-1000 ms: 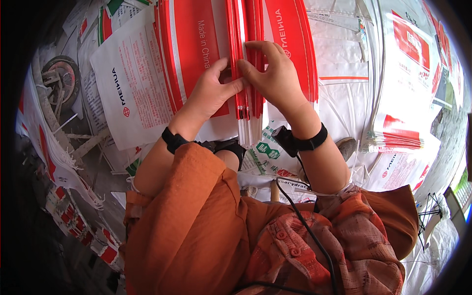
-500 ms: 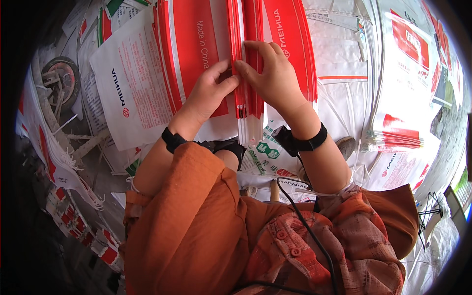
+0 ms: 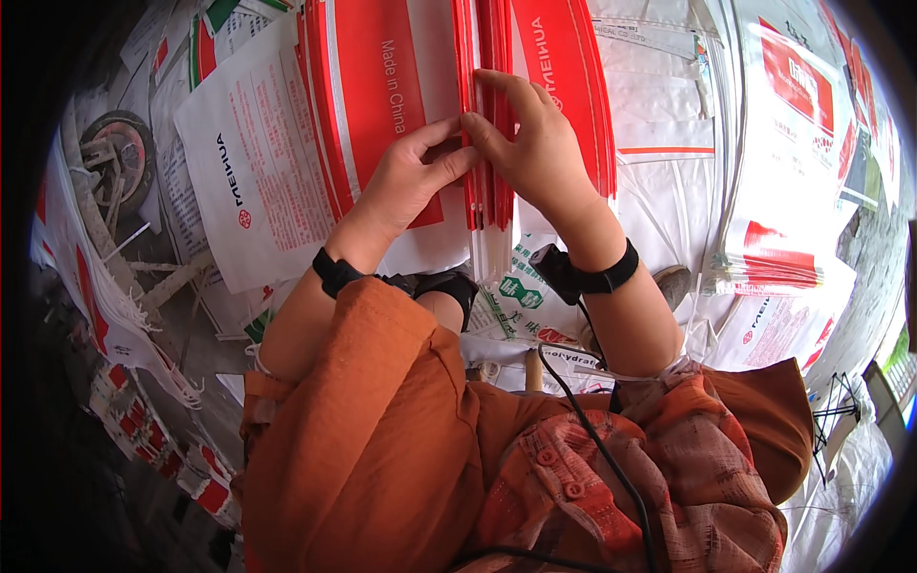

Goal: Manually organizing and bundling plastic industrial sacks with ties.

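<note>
Red bag edges run lengthwise toward the top of my view, left hand and right hand curled against them, whether gripping I cannot tell.

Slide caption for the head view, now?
Left hand and right hand touch bunched red-edged sacks, each hand with a black wristband behind it.

We see bright light at right bleaching the white bags, while the lower left sinks into shadow. We find the left hand and right hand fairly sharp; near the black rim, edges bend and soften.
</note>
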`<state>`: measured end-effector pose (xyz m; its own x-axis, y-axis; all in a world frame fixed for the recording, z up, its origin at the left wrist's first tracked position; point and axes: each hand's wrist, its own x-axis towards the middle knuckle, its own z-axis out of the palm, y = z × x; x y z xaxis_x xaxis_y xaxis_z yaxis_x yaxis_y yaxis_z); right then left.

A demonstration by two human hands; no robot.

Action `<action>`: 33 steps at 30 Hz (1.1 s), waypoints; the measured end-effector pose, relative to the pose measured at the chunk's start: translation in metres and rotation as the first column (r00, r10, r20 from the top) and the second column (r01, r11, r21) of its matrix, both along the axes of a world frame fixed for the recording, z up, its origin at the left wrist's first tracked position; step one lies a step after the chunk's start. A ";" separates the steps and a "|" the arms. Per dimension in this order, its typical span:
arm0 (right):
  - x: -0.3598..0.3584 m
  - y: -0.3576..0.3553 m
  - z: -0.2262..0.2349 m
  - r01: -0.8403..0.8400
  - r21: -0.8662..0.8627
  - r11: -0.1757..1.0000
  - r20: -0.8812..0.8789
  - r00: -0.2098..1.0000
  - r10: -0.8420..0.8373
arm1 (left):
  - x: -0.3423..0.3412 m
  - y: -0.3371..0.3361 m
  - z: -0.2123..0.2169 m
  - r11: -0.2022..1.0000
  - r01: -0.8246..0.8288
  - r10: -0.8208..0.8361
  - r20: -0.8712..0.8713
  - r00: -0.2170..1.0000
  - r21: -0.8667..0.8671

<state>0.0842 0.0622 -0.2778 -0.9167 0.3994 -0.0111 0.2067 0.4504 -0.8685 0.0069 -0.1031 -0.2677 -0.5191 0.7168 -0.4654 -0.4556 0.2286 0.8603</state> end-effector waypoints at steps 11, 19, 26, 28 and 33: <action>0.002 0.005 -0.007 -0.006 -0.074 0.997 -0.036 0.999 0.003 | 0.001 0.003 -0.002 0.999 -0.037 0.036 -0.023 0.999 -0.040; 0.002 0.004 -0.008 0.016 -0.161 0.987 -0.042 0.999 -0.023 | -0.002 0.003 -0.001 0.994 -0.023 0.013 -0.095 0.995 -0.107; 0.002 0.004 0.005 -0.037 -0.071 0.997 0.060 0.997 0.042 | 0.002 0.005 -0.003 0.993 -0.021 0.002 -0.160 0.987 -0.113; 0.000 0.000 0.009 -0.006 -0.037 0.999 0.036 0.999 0.007 | -0.001 0.002 -0.010 0.989 0.035 -0.072 -0.262 0.962 -0.145; 0.000 0.000 -0.001 0.042 -0.078 0.996 -0.015 0.999 -0.043 | 0.001 0.002 -0.013 0.992 0.041 -0.082 -0.372 0.925 -0.116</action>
